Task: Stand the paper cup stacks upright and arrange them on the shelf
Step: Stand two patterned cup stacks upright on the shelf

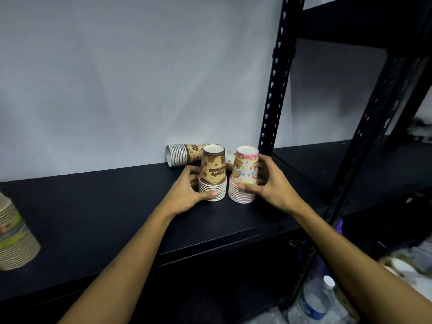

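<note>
Cup stacks on black shelf (117,206). Left to right: left hand (187,195) wraps brown stack (213,174), right hand (271,183) wraps pink stack (244,175), both upright, mouths down. Slide them flush, grip low; fallen stack (182,155) behind waits.

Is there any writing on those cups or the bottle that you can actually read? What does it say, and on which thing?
Nothing here can be read for certain.
Brown cup stack, held by the left hand: two lines of brown lettering, upside down and too blurred to read.
Lying brown cup stack: lettering, too small and blurred.
Pink cup stack, held by the right hand: cartoon pictures only, no text visible.
Plastic bottle: blue label, blurred.
</note>
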